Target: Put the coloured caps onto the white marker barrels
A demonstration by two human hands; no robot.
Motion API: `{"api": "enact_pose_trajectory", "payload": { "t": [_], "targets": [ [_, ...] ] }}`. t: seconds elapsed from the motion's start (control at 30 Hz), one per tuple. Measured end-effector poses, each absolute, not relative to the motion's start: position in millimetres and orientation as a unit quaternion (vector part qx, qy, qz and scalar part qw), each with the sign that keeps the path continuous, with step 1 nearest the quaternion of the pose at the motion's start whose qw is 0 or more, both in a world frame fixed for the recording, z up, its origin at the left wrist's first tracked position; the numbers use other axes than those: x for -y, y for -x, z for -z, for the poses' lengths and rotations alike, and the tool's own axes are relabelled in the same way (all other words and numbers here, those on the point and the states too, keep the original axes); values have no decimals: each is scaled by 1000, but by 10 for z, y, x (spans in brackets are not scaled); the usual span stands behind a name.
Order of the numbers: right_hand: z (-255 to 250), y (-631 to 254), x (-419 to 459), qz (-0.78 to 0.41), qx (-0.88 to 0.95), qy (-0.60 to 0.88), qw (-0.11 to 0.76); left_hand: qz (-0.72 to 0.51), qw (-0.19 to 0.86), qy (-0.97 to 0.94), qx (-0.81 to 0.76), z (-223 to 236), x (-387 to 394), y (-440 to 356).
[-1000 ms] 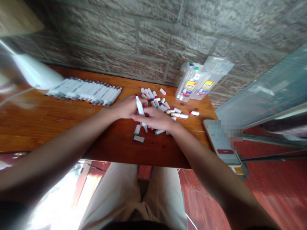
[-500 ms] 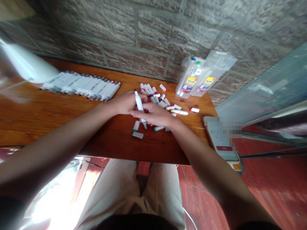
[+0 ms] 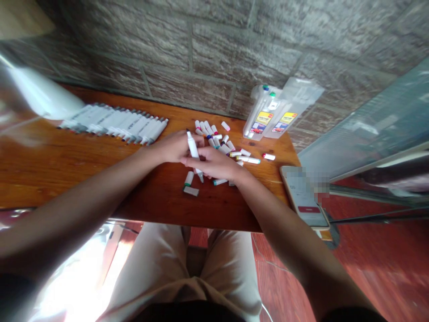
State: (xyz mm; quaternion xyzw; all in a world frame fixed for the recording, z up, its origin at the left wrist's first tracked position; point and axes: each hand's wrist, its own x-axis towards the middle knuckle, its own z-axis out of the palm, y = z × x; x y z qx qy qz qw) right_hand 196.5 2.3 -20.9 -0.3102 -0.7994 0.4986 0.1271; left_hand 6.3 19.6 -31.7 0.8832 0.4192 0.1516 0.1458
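Moved: basically nothing vs half a sec ago, view just slid a bit
White marker (image 3: 193, 147): tilted, over the counter (image 3: 214, 212)
Right hand (image 3: 217, 164): fingers gripping it
Left hand (image 3: 177, 146): just behind, can't tell its hold
Front edge: wood strip before it
Phone (image 3: 304, 197): by right edge

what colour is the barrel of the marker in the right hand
White: the marker in the right hand shows best in the head view.
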Motion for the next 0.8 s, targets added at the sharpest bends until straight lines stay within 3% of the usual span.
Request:
{"api": "enact_pose_trajectory", "payload": {
  "t": [0.8],
  "targets": [
    [168, -1963, 5, -528, 771, 341, 104, -158, 140, -882, -421, 335, -195, -67]
  ]
}}
